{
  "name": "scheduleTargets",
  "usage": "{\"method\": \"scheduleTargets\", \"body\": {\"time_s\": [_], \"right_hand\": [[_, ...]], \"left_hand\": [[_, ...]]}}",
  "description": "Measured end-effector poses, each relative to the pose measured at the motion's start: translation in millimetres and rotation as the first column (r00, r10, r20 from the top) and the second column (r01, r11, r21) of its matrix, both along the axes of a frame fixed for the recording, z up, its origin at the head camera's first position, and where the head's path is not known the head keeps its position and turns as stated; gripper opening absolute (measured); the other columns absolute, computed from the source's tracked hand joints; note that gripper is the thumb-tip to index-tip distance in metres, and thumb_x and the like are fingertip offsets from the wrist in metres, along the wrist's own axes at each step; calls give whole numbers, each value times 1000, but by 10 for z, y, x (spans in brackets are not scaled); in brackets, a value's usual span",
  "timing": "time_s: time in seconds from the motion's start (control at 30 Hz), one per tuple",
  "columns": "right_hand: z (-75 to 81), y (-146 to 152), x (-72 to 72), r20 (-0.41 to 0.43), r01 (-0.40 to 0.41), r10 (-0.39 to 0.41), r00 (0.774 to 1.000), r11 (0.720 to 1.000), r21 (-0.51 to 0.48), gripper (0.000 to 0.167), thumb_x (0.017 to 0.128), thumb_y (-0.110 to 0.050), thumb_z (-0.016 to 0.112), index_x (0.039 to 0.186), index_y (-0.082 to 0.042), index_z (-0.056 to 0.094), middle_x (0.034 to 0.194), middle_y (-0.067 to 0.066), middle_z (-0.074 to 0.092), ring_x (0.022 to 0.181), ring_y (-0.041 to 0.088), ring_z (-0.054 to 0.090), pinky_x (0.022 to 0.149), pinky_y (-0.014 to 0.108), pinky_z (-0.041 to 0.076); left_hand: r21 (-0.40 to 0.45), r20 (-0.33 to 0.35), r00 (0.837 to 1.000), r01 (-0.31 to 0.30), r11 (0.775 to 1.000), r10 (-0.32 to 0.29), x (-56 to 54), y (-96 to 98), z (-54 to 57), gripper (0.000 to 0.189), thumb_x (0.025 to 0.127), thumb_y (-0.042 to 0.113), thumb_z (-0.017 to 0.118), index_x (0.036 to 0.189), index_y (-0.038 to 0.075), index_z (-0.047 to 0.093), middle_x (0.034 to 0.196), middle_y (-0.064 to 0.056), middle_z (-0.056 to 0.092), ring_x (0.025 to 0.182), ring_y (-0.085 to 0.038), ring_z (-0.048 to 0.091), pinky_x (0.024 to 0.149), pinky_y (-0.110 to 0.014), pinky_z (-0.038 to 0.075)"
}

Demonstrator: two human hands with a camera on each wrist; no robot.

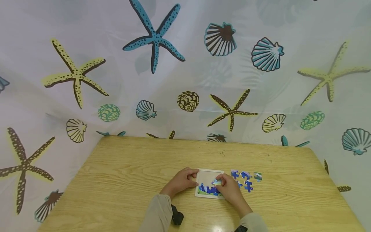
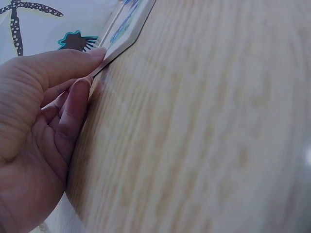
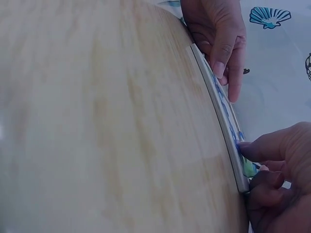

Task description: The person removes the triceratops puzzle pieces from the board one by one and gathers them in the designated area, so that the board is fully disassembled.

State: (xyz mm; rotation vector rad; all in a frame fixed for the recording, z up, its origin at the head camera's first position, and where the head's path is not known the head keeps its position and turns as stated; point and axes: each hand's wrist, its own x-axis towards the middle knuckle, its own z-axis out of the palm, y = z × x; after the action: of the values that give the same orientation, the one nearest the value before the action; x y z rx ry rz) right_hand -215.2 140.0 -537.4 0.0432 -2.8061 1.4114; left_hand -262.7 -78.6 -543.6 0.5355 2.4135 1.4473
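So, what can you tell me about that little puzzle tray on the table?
The puzzle tray is shallow and squarish, with a pale raised rim and a bare beige bed, perhaps wood. It lies flat on the table. Blue and green puzzle pieces sit along its near side; the far part is unfilled. The left hand holds its left rim. The right hand, pinching a pale-blue piece, covers part of its right side.

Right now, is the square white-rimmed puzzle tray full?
Partly filled: blue-and-green jigsaw pieces line the near side, while much of the tray beyond shows bare beige.
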Motion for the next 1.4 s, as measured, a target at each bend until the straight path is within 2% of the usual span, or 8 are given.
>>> {"method": "scheduleTargets", "body": {"time_s": [0.33,0.47,0.6,0.77,0.93,1.07,1.23,1.4], "right_hand": [[-20,-36,24,-60,40,-38,997,999,32,22,79,-2,73,95,-11,60,83,5,41,75,19,39,63,31,33],[-27,-62,38,-81,47,-41,996,997,65,24,79,-1,72,94,-11,56,88,7,45,77,20,42,64,32,36],[-10,-69,43,-114,30,-21,993,997,77,25,78,1,72,91,-10,53,93,8,56,82,21,50,71,37,43],[20,-36,57,-82,26,-28,996,999,-24,15,84,4,63,93,-7,56,94,8,61,77,17,50,70,36,45],[7,1,61,-86,63,-70,994,995,-74,11,88,2,60,95,-6,64,93,7,63,85,18,55,75,37,47],[-8,30,57,-91,72,-80,993,994,-81,8,88,-2,63,93,-7,66,89,5,63,79,16,55,69,33,47],[-3,62,48,-57,51,-56,997,994,-94,9,86,0,63,91,-8,64,82,4,58,65,13,46,60,25,41],[14,82,41,-41,17,-21,999,995,-101,11,86,3,63,90,-8,62,79,2,56,63,14,43,59,24,38]], "left_hand": [[1,-2,1000,7,1000,-7,-11,1,0,55,82,8,73,133,2,54,88,-3,49,71,-15,39,60,-23,33],[4,-11,1000,17,1000,-17,-12,0,2,56,82,8,73,133,1,53,88,-3,48,71,-16,39,61,-23,33],[4,-12,1000,16,1000,-16,-11,0,5,55,82,8,73,133,1,53,88,-3,48,71,-15,38,61,-23,33],[-6,-17,1000,12,1000,-12,-9,8,8,55,82,8,73,133,0,54,88,-3,48,72,-15,39,61,-23,33],[-7,-11,1000,1,1000,-1,-3,9,3,55,82,7,73,133,1,54,87,-3,47,72,-16,39,61,-23,33],[-11,-10,1000,-2,1000,2,-3,15,-1,55,81,6,73,132,1,54,87,-3,47,72,-16,39,60,-23,33],[-14,-24,1000,8,1000,-8,-5,13,-19,55,82,7,73,133,1,54,88,-3,48,72,-15,39,61,-23,33],[-31,-35,999,3,1000,-4,-10,17,-32,57,80,11,75,133,2,54,88,-2,48,72,-15,39,62,-23,33]]}}
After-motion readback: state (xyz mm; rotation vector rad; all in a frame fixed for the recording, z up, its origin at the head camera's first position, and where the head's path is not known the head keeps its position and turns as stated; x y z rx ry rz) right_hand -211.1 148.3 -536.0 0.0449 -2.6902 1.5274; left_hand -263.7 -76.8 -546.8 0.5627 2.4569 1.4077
